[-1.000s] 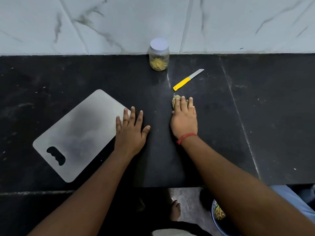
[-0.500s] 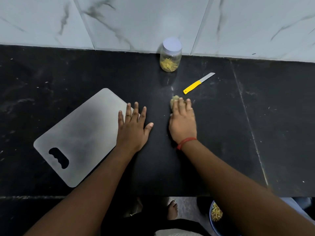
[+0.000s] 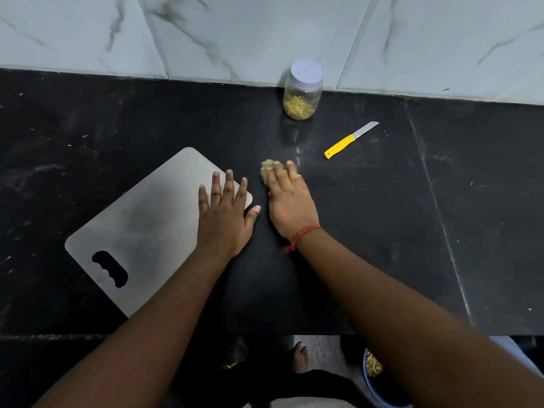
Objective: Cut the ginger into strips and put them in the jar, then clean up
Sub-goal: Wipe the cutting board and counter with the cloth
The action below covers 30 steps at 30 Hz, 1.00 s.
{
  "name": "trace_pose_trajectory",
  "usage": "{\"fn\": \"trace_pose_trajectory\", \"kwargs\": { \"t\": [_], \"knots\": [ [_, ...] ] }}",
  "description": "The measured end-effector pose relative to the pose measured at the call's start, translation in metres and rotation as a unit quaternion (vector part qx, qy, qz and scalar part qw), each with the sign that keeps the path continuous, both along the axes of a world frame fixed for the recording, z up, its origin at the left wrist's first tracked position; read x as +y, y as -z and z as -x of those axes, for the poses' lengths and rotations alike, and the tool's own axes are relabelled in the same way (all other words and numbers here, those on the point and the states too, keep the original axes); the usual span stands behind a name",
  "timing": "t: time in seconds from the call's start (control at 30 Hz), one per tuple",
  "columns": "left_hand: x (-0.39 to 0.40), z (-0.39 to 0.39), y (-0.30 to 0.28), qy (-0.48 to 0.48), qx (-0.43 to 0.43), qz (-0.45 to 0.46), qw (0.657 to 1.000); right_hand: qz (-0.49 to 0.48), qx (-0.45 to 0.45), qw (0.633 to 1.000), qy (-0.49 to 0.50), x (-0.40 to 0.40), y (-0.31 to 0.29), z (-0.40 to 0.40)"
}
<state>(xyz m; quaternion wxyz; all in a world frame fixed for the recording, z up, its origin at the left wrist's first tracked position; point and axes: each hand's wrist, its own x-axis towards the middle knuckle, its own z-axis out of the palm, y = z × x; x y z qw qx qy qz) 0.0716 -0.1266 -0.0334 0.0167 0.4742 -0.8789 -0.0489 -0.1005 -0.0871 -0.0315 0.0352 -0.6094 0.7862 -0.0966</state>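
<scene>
Two hands lay flat on the black surface (image 3: 368,231). The left hand (image 3: 225,217) rested with fingers straight and spread, its fingertips over the corner of the steel board (image 3: 141,228), which stretched away toward 8 o'clock. The right hand (image 3: 290,206), a red thread (image 3: 303,235) at its wrist, pressed with straight fingers on a pale green scrubber (image 3: 266,169). At 12 o'clock from that hand the lidded jar (image 3: 302,89) stood against the wall, ginger strips (image 3: 298,108) in its bottom. At 2 o'clock lay the yellow-handled knife (image 3: 348,141), apart from both. A blue bowl (image 3: 375,384) holding scraps sat below the surface edge.
</scene>
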Motion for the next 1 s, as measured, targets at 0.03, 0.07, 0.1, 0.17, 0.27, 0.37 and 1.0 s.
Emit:
{"fn": "trace_pose_trajectory", "kwargs": {
  "t": [0.03,0.07,0.1,0.17,0.27,0.37,1.0],
  "knots": [
    [0.001,-0.001,0.002,0.005,-0.001,0.002,1.000,-0.008,0.007,0.999,-0.045,0.002,0.001,0.001],
    [0.002,-0.002,0.003,0.008,-0.001,0.007,1.000,-0.010,0.000,0.999,-0.046,0.003,0.000,0.006],
    [0.002,-0.003,0.004,0.005,0.000,0.012,1.000,-0.005,-0.009,1.000,-0.007,0.003,-0.001,0.009],
    [0.003,-0.005,0.004,-0.004,-0.002,0.012,1.000,0.003,-0.017,0.999,0.045,0.002,0.000,0.005],
    [0.006,-0.004,0.003,-0.009,-0.010,0.009,1.000,-0.007,-0.005,0.996,-0.091,0.003,0.004,-0.002],
    [0.009,-0.004,-0.001,-0.018,-0.007,0.005,1.000,0.000,-0.023,0.998,-0.052,0.005,0.002,0.001],
    [-0.034,-0.027,-0.009,-0.070,-0.045,0.026,0.996,0.019,-0.002,0.997,-0.074,0.015,0.005,-0.049]
  ]
}}
